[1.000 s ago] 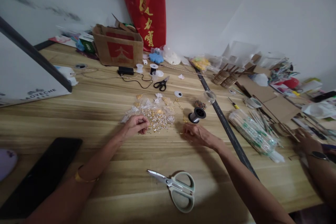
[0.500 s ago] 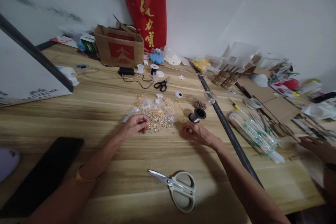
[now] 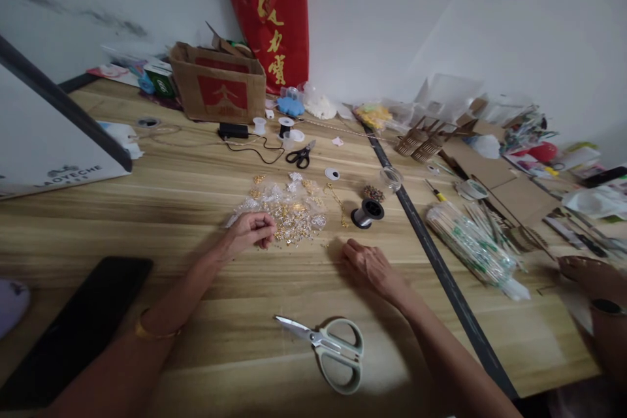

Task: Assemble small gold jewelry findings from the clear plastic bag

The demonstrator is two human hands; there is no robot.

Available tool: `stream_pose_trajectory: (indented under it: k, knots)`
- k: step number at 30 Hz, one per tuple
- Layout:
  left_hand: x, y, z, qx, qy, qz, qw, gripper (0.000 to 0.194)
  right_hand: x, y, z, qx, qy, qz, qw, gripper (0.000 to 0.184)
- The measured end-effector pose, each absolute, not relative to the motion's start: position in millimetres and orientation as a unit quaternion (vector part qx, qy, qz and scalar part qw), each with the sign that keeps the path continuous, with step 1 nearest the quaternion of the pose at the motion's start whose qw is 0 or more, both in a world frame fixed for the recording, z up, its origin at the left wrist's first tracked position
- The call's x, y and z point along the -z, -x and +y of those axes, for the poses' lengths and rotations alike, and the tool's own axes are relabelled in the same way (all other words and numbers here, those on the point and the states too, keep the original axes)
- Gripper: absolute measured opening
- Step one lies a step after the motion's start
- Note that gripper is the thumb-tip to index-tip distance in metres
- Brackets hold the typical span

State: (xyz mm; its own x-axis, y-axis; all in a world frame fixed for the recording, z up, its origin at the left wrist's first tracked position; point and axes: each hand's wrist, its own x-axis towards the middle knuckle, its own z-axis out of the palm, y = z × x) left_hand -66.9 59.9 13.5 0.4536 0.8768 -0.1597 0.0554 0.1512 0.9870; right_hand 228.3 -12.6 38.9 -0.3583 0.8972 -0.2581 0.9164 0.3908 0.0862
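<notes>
My left hand (image 3: 252, 230) rests at the left edge of a glittering pile of small gold and silver jewellery findings (image 3: 294, 221), thumb and fingers pinched together. Whatever is between those fingertips is too small to make out. To the right of the pile my right hand (image 3: 365, 262) lies low on the table, fingers curled under and their tips hidden. Just beyond it are a gold chain (image 3: 337, 204) and a black spool of thin wire (image 3: 363, 217). Small clear bags (image 3: 274, 194) lie among the findings. Nearer to me is a pair of pale-handled scissors (image 3: 326, 347), blades pointing left.
Black scissors (image 3: 300, 155) and a cardboard box (image 3: 220, 88) stand further back. Small brown beads (image 3: 373, 193) lie beyond the spool. At left is a black flat slab (image 3: 78, 326); at right, a bag of sticks (image 3: 473, 248). Another person's hand (image 3: 588, 274) is at the far right.
My right hand has drawn back slightly toward me, away from the chain, which now lies fully visible. My left hand stays nearly in place. The other person's hand at the right has shifted.
</notes>
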Motion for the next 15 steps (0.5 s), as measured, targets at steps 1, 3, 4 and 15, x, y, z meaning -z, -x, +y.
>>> stream_pose_trajectory:
  k: [1, 3, 4, 15]
  knots:
    - [-13.9, 67.2, 59.7, -0.315, -0.569, 0.406, 0.642, 0.03, -39.4, -226.6, -15.2, 0.039, -0.552, 0.821, 0.139, 0.015]
    - [-14.4, 68.1, 59.2, -0.292, -0.577, 0.39, 0.655, 0.03, -40.3, -224.0, -20.5, 0.045, -0.553, 0.819, 0.143, 0.014]
    - [-14.7, 68.6, 58.9, -0.278, -0.582, 0.381, 0.662, 0.03, -40.6, -223.0, -23.0, 0.047, -0.553, 0.82, 0.138, 0.014]
    - [-14.4, 71.9, 56.7, -0.195, -0.622, 0.302, 0.695, 0.029, -44.6, -217.7, -43.3, 0.087, -0.524, 0.844, 0.068, 0.012]
